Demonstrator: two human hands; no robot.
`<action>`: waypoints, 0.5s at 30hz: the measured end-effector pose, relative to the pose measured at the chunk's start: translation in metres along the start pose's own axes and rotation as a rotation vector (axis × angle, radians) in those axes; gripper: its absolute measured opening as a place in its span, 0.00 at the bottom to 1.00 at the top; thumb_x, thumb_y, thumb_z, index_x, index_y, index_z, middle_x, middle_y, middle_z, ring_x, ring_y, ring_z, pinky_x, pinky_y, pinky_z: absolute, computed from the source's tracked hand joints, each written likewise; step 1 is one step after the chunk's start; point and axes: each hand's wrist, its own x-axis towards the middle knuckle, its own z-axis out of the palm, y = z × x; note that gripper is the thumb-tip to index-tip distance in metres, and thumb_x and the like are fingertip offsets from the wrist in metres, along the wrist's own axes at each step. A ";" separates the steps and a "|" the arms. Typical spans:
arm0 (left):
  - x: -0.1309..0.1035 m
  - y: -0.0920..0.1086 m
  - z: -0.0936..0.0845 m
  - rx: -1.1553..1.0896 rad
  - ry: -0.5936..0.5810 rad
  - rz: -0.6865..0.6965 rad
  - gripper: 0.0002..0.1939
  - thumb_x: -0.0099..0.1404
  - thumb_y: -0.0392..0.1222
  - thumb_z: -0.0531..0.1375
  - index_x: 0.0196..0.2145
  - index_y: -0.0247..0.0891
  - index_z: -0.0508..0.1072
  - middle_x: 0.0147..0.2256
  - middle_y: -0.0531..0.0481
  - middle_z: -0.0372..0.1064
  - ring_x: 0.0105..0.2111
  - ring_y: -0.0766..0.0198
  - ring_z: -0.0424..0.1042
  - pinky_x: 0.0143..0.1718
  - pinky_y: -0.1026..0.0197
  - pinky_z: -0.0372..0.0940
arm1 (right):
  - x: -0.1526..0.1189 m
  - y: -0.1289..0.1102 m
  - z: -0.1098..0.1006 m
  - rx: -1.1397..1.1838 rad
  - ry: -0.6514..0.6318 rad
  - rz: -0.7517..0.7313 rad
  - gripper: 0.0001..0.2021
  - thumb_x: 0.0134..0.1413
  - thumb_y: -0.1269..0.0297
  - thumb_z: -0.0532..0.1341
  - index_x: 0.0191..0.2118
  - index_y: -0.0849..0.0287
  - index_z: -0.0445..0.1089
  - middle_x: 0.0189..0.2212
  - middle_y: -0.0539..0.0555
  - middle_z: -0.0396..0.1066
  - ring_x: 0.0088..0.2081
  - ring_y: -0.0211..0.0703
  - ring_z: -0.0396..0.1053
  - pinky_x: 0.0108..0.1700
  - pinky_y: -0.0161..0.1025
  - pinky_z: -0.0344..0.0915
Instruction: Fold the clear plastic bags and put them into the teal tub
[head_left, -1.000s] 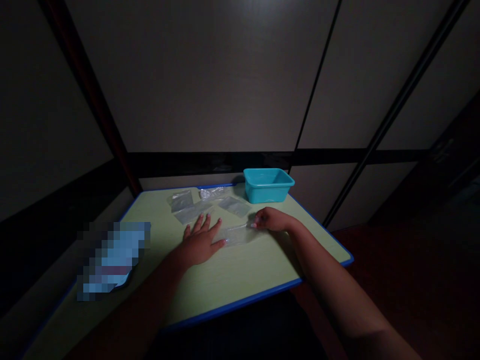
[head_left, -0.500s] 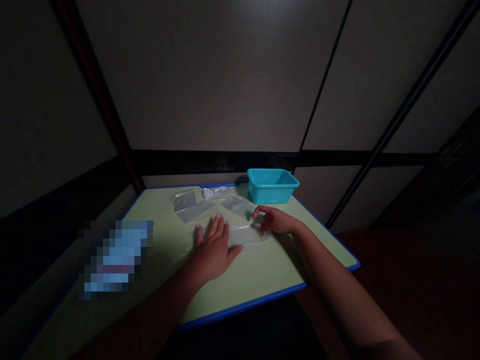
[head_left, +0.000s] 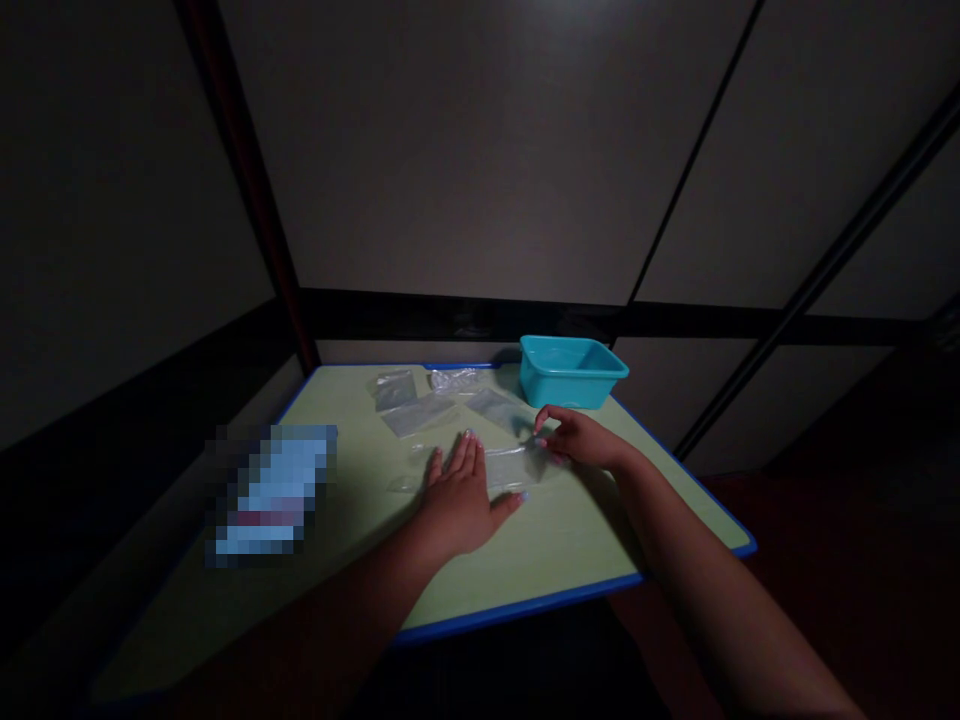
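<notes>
A clear plastic bag (head_left: 514, 465) lies across the light green table, its left part under my left hand (head_left: 459, 500). That hand is laid flat with the fingers spread, pressing on the film. At the bag's right end is my right hand (head_left: 574, 438), its index finger curled round to meet the thumb. The bag's upper right corner appears pinched between those two fingertips, though the thin film is hard to see there. Farther back lie more flattened bags (head_left: 420, 413), one of them a clear bag (head_left: 499, 408) close to my right hand.
A turquoise plastic basket (head_left: 570, 390) stands at the back right. Crumpled clear plastic (head_left: 454, 380) lies by the rear edge. A blurred-out blue item (head_left: 277, 490) rests on the left side. The table (head_left: 525, 570) has a blue rim; cabinet panels rise behind it.
The view has swung left, so everything appears farther right. My right index finger and thumb have come closer together at the bag's corner. My left hand stays flat on the bag.
</notes>
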 end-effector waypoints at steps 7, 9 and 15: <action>0.001 0.002 0.001 0.012 -0.007 -0.016 0.50 0.58 0.69 0.37 0.62 0.22 0.42 0.63 0.35 0.29 0.63 0.51 0.27 0.59 0.40 0.30 | 0.010 0.008 0.001 0.306 0.191 -0.010 0.19 0.37 0.60 0.65 0.35 0.58 0.56 0.12 0.41 0.61 0.13 0.30 0.54 0.16 0.28 0.48; 0.001 0.003 0.002 0.021 -0.003 -0.026 0.50 0.58 0.69 0.38 0.62 0.21 0.41 0.63 0.35 0.28 0.63 0.51 0.26 0.59 0.39 0.28 | 0.014 0.010 0.002 0.350 0.210 -0.012 0.19 0.37 0.62 0.65 0.35 0.58 0.57 0.11 0.41 0.61 0.12 0.30 0.55 0.16 0.29 0.48; 0.002 0.006 0.003 0.028 0.002 -0.035 0.51 0.57 0.69 0.38 0.62 0.20 0.41 0.63 0.35 0.28 0.63 0.51 0.24 0.58 0.39 0.26 | 0.018 0.003 0.002 0.368 0.242 0.062 0.19 0.34 0.64 0.64 0.35 0.58 0.57 0.11 0.42 0.62 0.12 0.34 0.59 0.17 0.30 0.53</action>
